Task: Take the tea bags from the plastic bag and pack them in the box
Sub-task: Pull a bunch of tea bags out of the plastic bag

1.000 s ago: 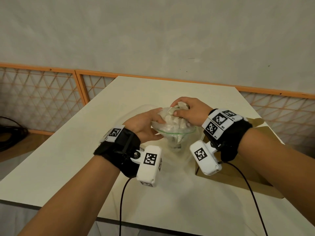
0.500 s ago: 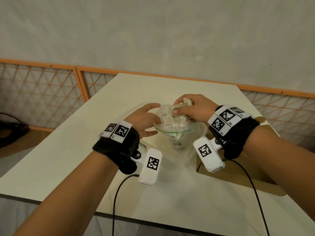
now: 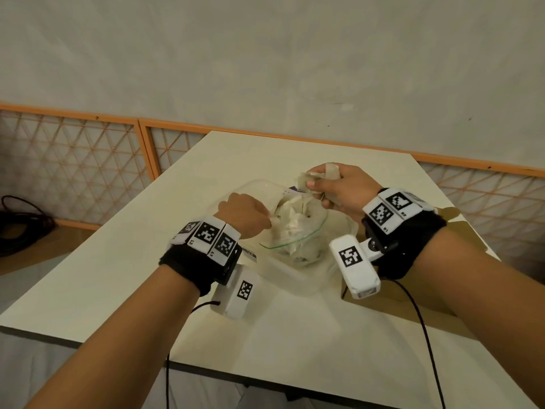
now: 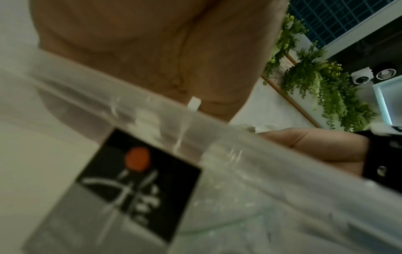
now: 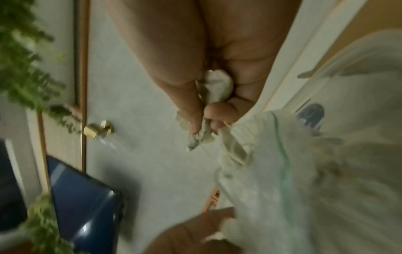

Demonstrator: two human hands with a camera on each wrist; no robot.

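A: Where are the tea bags?
B: A pale crumpled clump of tea bags [image 3: 320,180] is clenched in the right hand [image 3: 343,188], above the clear green-zipped plastic bag [image 3: 298,231]

A: The left hand [image 3: 243,212]?
B: Pinching that bag's near rim; the brown cardboard box [image 3: 460,231] lies right of it

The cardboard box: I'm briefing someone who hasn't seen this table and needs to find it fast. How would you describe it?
Start at the pale table and go to its right edge, under the person's right hand and wrist. The cardboard box lies flat there, beside the clear plastic bag of tea bags. It is the only brown, opaque thing on the tabletop.
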